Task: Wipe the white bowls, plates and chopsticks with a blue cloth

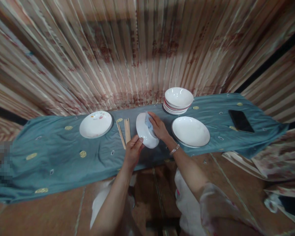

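Observation:
A white bowl [143, 128] is tilted on its side above the cloth in front of me. My left hand [133, 149] grips its lower left rim, thumb on the outer wall. Pressed against the underside of the bowl, my right hand [157, 126] holds a bluish cloth [148, 123], partly covered by the fingers. Just left of the bowl lie several wooden chopsticks [127, 131]. To its right sits a white plate [190, 131] on top of another, and behind that a stack of bowls [179, 98], some with red bands.
A teal patterned cloth [66, 147] covers the long table. Plates with a floral print [95, 124] lie at the left, and a black phone [241, 121] rests at the right. Pleated curtains [118, 65] hang directly behind the table; tiled floor shows in front.

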A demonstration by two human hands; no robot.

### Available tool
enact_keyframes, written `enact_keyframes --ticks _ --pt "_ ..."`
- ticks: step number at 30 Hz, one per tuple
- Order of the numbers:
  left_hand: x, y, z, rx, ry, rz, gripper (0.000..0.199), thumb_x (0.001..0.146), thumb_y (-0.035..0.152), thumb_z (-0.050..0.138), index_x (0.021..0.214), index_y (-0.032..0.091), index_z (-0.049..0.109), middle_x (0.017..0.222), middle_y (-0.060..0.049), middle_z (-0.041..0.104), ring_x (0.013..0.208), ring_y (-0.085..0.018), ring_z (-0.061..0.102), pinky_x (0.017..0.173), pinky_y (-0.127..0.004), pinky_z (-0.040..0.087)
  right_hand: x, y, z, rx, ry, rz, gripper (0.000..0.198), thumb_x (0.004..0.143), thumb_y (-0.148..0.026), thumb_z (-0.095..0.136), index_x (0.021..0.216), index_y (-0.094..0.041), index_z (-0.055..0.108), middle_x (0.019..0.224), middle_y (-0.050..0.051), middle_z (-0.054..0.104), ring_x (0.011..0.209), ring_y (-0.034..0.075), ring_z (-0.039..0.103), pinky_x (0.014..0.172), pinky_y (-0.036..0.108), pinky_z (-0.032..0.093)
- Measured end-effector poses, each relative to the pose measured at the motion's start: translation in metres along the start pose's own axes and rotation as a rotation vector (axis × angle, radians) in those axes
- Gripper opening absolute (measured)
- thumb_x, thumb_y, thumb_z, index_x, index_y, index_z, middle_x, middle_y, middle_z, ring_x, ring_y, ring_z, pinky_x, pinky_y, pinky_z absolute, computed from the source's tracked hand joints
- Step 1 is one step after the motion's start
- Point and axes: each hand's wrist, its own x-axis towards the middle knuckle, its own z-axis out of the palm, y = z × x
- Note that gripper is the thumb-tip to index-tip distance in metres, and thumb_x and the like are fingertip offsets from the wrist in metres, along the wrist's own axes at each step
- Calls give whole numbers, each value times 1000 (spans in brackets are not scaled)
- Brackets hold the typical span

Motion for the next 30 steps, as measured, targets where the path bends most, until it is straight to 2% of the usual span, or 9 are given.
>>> enact_keyframes --ticks 3,8,12,16,19,23,30 --pt "1 1 -2 -25 7 -12 22 61 30 81 74 17 70 79 -4 72 84 -20 67 76 -29 53 -7 14 2 -11 38 85 48 96 -46 35 132 -21 55 136 8 57 128 20 52 113 42 35" --pt "8 0 -11 -157 84 -33 28 58 25 83 80 17 69 81 -1 73 75 -16 67 79 -33 54 -21 24 7 -4 52 183 49 95 -48 35 126 -19 59 130 11 62 123 23 56 108 43 41" --pt "17 0 -20 -241 171 -61 26 60 20 82 79 16 65 76 1 72 66 -11 66 81 -34 54 -33 20 13 13 72 206 58 96 -54 30 127 -15 58 130 14 61 123 23 56 108 43 40" --pt "22 2 -29 -256 175 -76 22 65 18 79 79 17 62 73 2 70 70 -11 67 86 -34 52 -47 13 17 53 145 198 64 96 -57 25 131 -13 55 131 15 60 126 22 53 110 42 38" --pt "24 5 -33 -256 191 -61 20 67 19 78 79 18 61 77 0 71 75 -13 68 87 -34 52 -56 6 19 70 148 201 64 97 -56 24 135 -13 50 135 15 57 128 21 52 110 42 38" --pt "26 9 -34 -253 201 -36 18 69 19 76 82 18 63 81 -2 72 81 -15 69 87 -33 52 -68 -8 22 22 89 122 58 99 -51 24 141 -16 43 142 13 51 133 19 45 113 41 35" --pt "24 12 -26 -256 255 -23 13 71 15 72 79 19 63 76 0 70 70 -10 65 72 -22 52 -84 -35 28 -195 -47 -122 56 99 -39 29 149 -15 29 153 15 34 145 23 26 118 49 24"
